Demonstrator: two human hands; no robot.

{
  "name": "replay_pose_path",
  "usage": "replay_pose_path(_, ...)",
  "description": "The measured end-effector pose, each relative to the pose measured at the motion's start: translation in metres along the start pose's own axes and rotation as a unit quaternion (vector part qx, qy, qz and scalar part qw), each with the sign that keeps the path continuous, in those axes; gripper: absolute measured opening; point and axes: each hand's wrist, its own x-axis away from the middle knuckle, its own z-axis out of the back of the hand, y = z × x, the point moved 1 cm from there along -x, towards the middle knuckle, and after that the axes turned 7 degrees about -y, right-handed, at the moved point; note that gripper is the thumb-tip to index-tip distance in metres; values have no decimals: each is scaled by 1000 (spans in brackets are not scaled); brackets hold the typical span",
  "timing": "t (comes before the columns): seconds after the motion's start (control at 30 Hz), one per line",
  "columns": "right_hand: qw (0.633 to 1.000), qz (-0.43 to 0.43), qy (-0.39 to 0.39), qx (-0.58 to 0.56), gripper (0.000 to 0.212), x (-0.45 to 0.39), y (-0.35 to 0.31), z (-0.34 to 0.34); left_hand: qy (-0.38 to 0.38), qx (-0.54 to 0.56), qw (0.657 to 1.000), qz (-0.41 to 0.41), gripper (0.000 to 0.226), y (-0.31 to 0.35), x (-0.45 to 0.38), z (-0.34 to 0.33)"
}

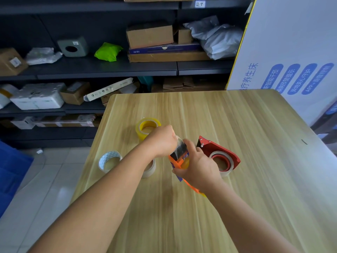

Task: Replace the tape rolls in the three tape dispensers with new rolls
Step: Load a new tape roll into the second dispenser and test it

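My right hand [199, 166] grips an orange tape dispenser [177, 161] just above the wooden table [237, 125]. My left hand [162, 139] pinches the clear tape end [179, 147] drawn up from that dispenser's front. A red dispenser [221, 149] with a clear roll on its hub lies on the table right of my hands. A yellow tape roll [146, 128] stands behind my left hand. A white roll with a blue pattern [109, 159] sits at the left edge. Another pale roll [150, 168] is half hidden under my left wrist.
Dark shelving [109, 68] with cardboard boxes, foam and bags runs behind the table. A white printed board [291, 52] leans at the back right corner. The table's left edge drops to a tiled floor [45, 179].
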Motion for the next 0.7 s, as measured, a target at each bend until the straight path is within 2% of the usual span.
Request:
replay_pose_path(0.1, 1000, -2, 19, -11, 79, -3, 1, -1, 12, -56, 998, -11, 24, 10, 7, 7)
replay_pose_path(0.2, 999, -17, 20, -24, 74, -8, 4, 3, 26, -61, 998, -14, 20, 16, 8, 12)
replay_pose_path(0.33, 998, -32, 13, -53, 73, -8, 13, 6, 47, -33, 998, -32, 25, 26, 10, 32)
replay_pose_path(0.5, 994, -53, 2, -97, 82, 0, 27, 12, 101, 19, 991, -82, 27, 39, 19, 66)
replay_pose_path(0.6, 993, -47, 19, -111, 81, 2, 27, 17, 124, 27, 987, -98, 31, 45, 22, 67)
replay_pose_path(0.7, 989, -31, 56, -131, 74, 5, 26, 25, 159, 65, 981, -89, 27, 43, 17, 66)
